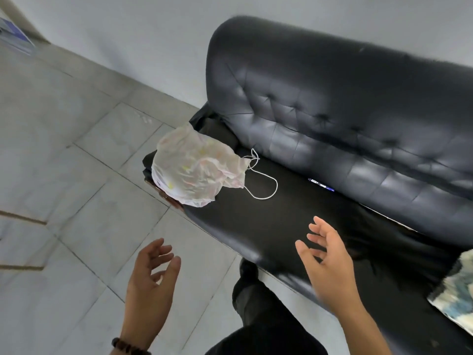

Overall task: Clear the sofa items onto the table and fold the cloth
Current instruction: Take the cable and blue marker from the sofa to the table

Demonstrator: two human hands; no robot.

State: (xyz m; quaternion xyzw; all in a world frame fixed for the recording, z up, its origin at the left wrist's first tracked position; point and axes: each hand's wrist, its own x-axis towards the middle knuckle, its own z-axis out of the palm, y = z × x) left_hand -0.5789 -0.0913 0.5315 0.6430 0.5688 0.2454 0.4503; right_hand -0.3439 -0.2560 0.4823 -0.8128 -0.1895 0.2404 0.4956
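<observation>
A black leather sofa (345, 103) runs from the centre to the right. On the left end of its seat lies a crumpled pale plastic bag (194, 165). A white cable (266, 185) loops on the seat beside the bag. A blue pen (321, 185) lies where the seat meets the backrest. A patterned cloth (458, 288) shows at the right edge on the seat. My left hand (151, 280) hovers over the floor, empty with fingers apart. My right hand (327, 262) hovers over the seat's front edge, empty and spread.
Grey floor tiles (76, 175) fill the left side. A light wall (128, 47) stands behind the sofa. My dark trouser leg and shoe (252, 290) are between my hands, close to the sofa's front. No table is in view.
</observation>
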